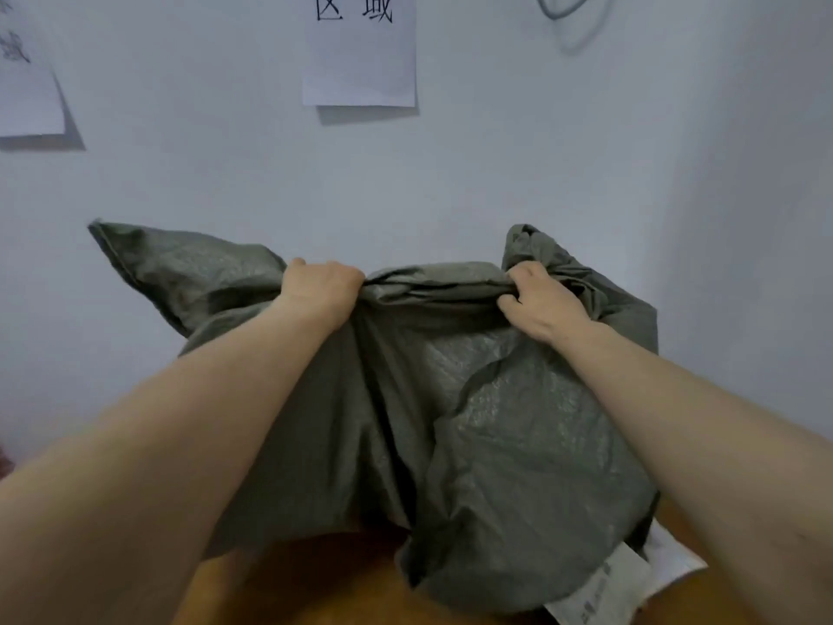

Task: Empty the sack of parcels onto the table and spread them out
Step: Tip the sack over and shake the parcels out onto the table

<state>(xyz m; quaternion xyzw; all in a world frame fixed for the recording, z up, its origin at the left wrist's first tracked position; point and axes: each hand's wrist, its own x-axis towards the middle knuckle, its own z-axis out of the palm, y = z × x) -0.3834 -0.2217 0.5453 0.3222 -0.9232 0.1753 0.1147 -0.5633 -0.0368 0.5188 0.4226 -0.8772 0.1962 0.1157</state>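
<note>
On my feed, only a strip of the orange-brown wooden counter (288, 588) shows along the bottom edge. The bulging lower end of the grey-green woven sack (518, 466) comes down onto it at the right. A white parcel (599, 593) with a printed label pokes out from under that end, with a second white parcel (671, 561) just beside it.

sack (473, 399): dull grey-green, fine woven sheen
tabletop (315, 584): orange-brown
parcel (604, 588): white, grey print
wall (496, 151): pale blue-grey
paper sheet (360, 60): white, black characters

One sack (473, 421). Two hands: left hand (322, 288), right hand (543, 304). Two wall papers (359, 51). Two white parcels (599, 588) showing. One table (315, 584).
</note>
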